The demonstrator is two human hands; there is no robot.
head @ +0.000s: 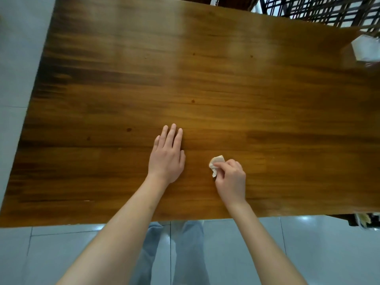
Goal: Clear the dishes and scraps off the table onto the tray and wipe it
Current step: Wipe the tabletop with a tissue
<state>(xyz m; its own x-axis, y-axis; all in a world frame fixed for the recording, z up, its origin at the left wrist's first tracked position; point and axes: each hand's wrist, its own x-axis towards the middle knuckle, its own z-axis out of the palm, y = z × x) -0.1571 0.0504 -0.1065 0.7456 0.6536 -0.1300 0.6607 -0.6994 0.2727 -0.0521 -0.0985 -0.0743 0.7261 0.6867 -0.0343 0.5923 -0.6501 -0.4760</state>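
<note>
Tissue [216, 164] pinched in right hand [231, 179]; left hand [167, 157] flat, open on table [205, 79].

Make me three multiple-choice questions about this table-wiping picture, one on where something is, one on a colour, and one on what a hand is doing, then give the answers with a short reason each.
1. Where is the crumpled tissue?
A. At the table's far edge
B. Near the table's near edge, in the right hand
C. On the floor

2. What colour is the table?
A. White
B. Black
C. Brown wood

3. How is the left hand placed?
A. Flat on the table, holding nothing
C. Gripping a plate
B. Raised in a fist

Answers:
1 B, the right hand pinches the tissue against the wood close to the near edge.
2 C, the top shows brown wood grain throughout.
3 A, the palm lies down with fingers extended and nothing under them that shows.
</note>
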